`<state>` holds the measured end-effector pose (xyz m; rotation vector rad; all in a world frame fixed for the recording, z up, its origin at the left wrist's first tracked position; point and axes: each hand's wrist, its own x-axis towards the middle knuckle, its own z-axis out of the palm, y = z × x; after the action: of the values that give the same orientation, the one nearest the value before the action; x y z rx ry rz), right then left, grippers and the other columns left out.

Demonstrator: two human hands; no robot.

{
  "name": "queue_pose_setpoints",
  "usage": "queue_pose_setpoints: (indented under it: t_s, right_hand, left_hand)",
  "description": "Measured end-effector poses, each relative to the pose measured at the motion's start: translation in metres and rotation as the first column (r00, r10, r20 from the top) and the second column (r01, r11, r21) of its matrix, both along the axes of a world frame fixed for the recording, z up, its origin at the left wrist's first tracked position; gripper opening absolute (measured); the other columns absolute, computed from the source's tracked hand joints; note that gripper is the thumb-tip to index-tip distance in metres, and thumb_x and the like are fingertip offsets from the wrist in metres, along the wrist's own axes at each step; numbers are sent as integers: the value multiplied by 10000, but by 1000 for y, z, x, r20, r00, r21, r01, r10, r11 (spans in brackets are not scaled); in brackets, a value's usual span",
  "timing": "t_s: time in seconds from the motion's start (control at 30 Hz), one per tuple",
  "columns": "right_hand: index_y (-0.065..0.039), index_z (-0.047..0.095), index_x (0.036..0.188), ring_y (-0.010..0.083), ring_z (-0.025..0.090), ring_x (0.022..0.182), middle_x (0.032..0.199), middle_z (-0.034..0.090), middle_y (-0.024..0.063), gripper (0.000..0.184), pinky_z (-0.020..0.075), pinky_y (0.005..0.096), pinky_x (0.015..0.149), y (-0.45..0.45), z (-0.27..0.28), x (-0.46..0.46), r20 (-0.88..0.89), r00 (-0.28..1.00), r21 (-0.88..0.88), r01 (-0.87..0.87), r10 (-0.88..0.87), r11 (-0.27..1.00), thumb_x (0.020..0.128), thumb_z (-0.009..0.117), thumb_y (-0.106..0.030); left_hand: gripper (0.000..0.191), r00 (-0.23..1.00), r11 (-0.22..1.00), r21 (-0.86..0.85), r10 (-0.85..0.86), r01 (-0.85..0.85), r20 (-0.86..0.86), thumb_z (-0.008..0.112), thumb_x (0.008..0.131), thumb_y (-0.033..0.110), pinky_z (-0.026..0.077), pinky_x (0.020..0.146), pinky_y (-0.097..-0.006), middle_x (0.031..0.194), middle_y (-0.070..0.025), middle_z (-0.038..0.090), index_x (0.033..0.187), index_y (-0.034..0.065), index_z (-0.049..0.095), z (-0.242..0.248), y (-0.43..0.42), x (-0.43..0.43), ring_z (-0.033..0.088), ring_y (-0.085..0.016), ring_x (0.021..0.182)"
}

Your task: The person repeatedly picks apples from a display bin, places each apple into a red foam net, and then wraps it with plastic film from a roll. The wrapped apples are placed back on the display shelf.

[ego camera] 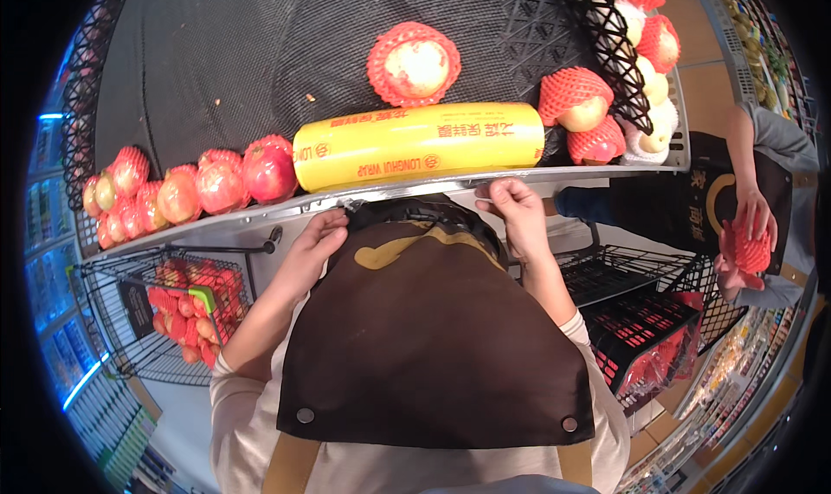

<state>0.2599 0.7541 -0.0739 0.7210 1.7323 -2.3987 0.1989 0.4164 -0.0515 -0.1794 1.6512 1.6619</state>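
My left hand (317, 242) is at the metal front edge of the display stand, beside a black plastic bag or film whose edge its fingers seem to pinch. At the other end of the dark bundle, my right hand (518, 211) has its thumb and fingertips together just under the edge; what lies between them cannot be told. Above both hands a yellow roll of cling wrap (419, 144) lies along the edge. Behind it, on the black mesh mat (260, 52), sits an apple-like fruit (417, 69) in a red foam net.
Wrapped red fruit (222, 181) lines the left front edge, and netted fruit (578, 101) lies at the right by a black plastic lattice divider (613, 46). Wire carts with fruit (195, 299) and a black crate (636, 338) flank me. A co-worker (746, 221) at right holds a red foam net.
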Motion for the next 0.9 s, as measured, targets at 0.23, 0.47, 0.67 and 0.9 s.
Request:
queue_pose_setpoints:
  t_s: [0.23,0.47,0.67,0.9]
  right_hand:
    - [-23,615,827,212,673,777,792,641,88,224,587,353,745,17,59,-22,-80,997,-395,-13,-20,919,973,563,-184]
    - [-54,584,757,209,677,742,732,635,65,242,586,344,719,25,71,-35,4,1000,-402,-19,22,916,956,565,-190]
    - [-39,568,752,217,671,725,718,618,80,246,583,346,722,32,81,-40,-104,993,-421,-92,53,903,953,563,-181]
    - [-8,576,737,230,627,677,666,599,103,216,521,353,692,56,111,-15,-260,953,-284,-230,156,931,917,579,-127]
  left_hand:
    - [376,27,882,-408,-414,-237,-910,788,761,181,484,801,-355,923,-73,604,1069,40,626,32,23,-12,591,-284,890]
    - [249,-106,838,-491,-525,-240,-844,744,732,88,509,702,-306,853,-14,622,968,52,674,32,43,-46,625,-196,818]
    - [245,-133,913,-342,-376,-224,-917,740,698,-12,518,638,-325,774,-57,643,920,26,645,30,26,-58,637,-225,723]
    - [269,-431,918,-379,-390,-116,-813,780,706,140,348,425,-293,617,1,475,894,39,616,75,15,-56,436,-159,490]
